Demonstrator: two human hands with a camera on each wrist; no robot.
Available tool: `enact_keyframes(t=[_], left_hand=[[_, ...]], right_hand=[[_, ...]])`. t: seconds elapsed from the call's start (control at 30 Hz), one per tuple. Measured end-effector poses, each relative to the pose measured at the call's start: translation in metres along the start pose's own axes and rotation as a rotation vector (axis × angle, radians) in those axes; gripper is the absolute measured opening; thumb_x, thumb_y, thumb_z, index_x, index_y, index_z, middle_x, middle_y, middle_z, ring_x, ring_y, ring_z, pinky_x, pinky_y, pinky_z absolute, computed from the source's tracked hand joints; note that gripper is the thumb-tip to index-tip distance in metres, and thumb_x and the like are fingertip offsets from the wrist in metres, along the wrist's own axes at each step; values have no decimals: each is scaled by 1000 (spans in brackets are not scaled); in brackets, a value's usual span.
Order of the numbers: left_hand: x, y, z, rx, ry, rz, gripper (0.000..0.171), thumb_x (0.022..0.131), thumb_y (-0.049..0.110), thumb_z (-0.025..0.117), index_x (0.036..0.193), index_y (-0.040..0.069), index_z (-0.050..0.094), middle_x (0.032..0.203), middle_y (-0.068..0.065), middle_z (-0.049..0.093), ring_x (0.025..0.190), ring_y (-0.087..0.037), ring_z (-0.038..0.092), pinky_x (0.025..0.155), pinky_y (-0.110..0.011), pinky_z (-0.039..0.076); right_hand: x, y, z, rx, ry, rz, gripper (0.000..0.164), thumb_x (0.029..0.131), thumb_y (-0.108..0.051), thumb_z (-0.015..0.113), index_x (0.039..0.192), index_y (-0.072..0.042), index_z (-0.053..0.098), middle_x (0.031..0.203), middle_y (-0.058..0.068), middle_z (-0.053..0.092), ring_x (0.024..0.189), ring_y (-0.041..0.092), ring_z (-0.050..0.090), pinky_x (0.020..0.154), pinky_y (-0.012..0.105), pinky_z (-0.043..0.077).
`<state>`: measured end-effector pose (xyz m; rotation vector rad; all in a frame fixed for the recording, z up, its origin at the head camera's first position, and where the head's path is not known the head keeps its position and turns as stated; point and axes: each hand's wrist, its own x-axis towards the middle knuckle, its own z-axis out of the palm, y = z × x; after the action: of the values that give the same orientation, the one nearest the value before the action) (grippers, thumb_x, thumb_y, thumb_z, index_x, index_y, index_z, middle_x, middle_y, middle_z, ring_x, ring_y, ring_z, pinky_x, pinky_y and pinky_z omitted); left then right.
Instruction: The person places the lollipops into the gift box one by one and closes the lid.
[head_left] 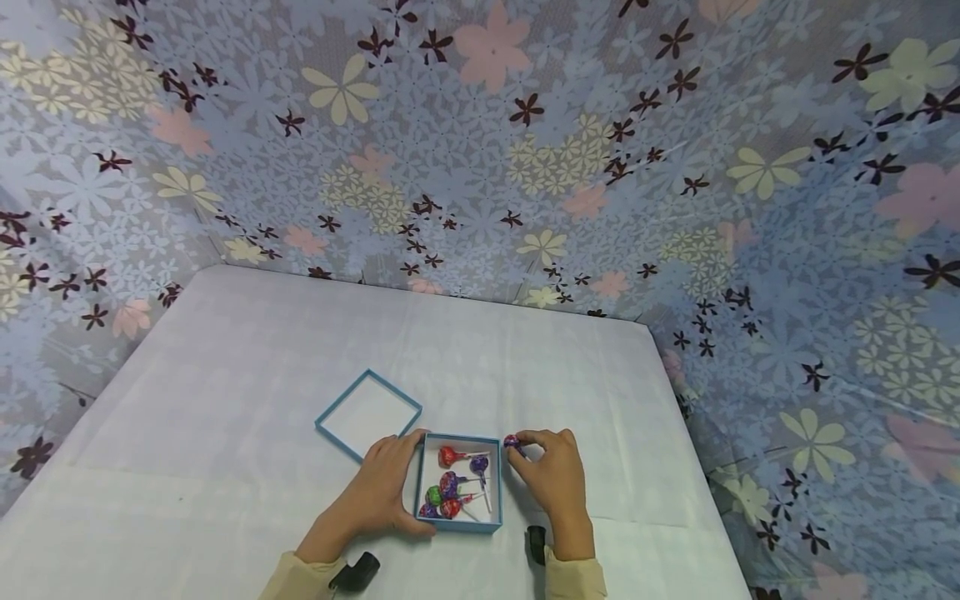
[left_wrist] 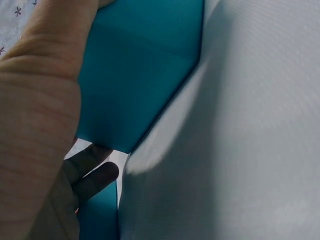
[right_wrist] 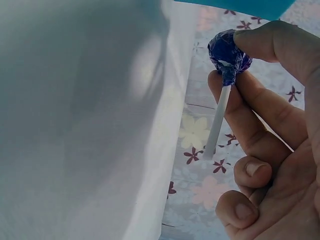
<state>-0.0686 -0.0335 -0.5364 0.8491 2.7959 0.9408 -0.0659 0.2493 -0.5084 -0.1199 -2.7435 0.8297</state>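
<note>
A square blue box with a white inside stands on the table in the head view. In it lie several wrapped lollipops, among them a red lollipop, a purple lollipop and a green lollipop. My left hand grips the box's left side, thumb by the front corner and fingers by the back corner. Just right of the box, my right hand pinches a purple-blue lollipop by its wrapped head. Its white stick points away from the fingertips in the right wrist view.
Behind and left of the box lies its shallow blue-rimmed lid, partly behind the left hand. A white cloth covers the table. Flowered fabric hangs at the back and sides. Dark devices sit near both wrists.
</note>
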Motion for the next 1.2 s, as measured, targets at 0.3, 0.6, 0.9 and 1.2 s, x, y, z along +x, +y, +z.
enact_keyframes(t=[0.3, 0.6, 0.9, 1.2], left_hand=[[-2, -2, 1, 38, 49, 59, 138, 52, 73, 86, 153, -2, 31, 147, -17, 48, 131, -33, 47, 114, -58, 30], [-2, -2, 1, 39, 61, 69, 137, 52, 72, 87, 153, -2, 31, 146, -17, 49, 131, -33, 47, 114, -58, 31], [-2, -1, 1, 29, 51, 53, 138, 52, 71, 87, 154, -2, 30, 147, -16, 48, 133, -33, 46, 115, -57, 29], [-2, -1, 1, 32, 53, 54, 138, 51, 72, 87, 153, -1, 30, 145, -16, 50, 132, -33, 47, 114, -57, 30]], right_hand=[[0, -1, -4, 4, 50, -9, 22, 77, -25, 85, 97, -18, 81, 91, -6, 76, 80, 12, 49, 66, 30, 44], [1, -4, -10, 28, 66, -7, 22, 77, -23, 85, 98, -18, 81, 92, -5, 77, 81, 16, 51, 67, 32, 44], [0, -10, -15, 37, 75, -16, 21, 78, -26, 85, 98, -19, 81, 94, -5, 77, 84, 21, 53, 69, 32, 43], [-2, -18, -18, 40, 70, -41, 20, 79, -27, 85, 98, -19, 81, 94, -6, 77, 83, 18, 51, 70, 32, 44]])
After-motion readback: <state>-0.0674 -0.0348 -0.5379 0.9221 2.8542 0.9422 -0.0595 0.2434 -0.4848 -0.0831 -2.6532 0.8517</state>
